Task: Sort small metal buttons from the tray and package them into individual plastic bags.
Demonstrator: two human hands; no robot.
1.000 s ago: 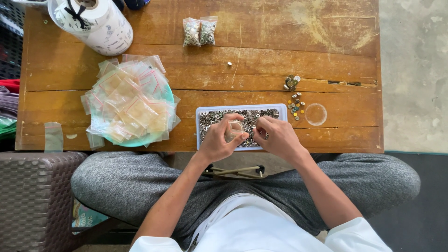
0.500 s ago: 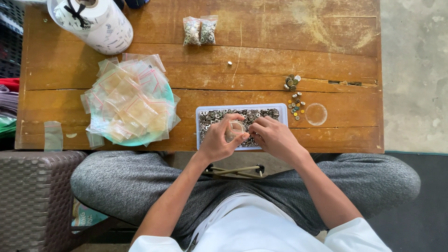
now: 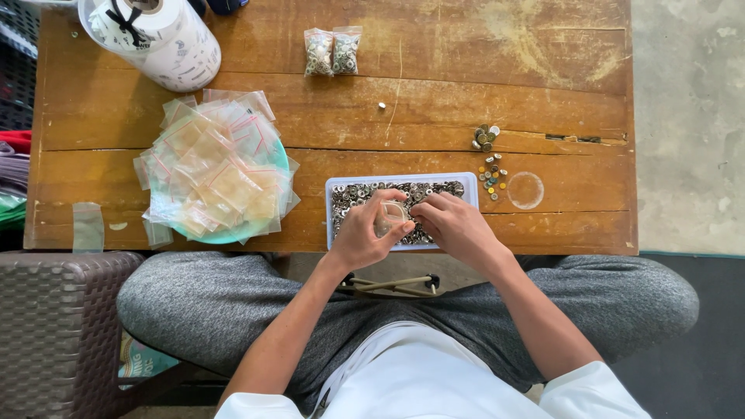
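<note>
wooden table (image 3: pixel 434 116): both hands over tray (image 3: pixel 335 186); bag pile (image 3: pixel 213 171) left.

— How were the hands placed?
— The left hand (image 3: pixel 363 231) and right hand (image 3: pixel 454 225) met close together, forearms angled inward.
— And the fingers?
— Left fingers (image 3: pixel 388 203) curled in a pinch; right ones bent downward.

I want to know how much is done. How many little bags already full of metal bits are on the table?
2. Both filled bags lie side by side at the table's far edge: left filled bag, right filled bag. None seems hidden.
</note>
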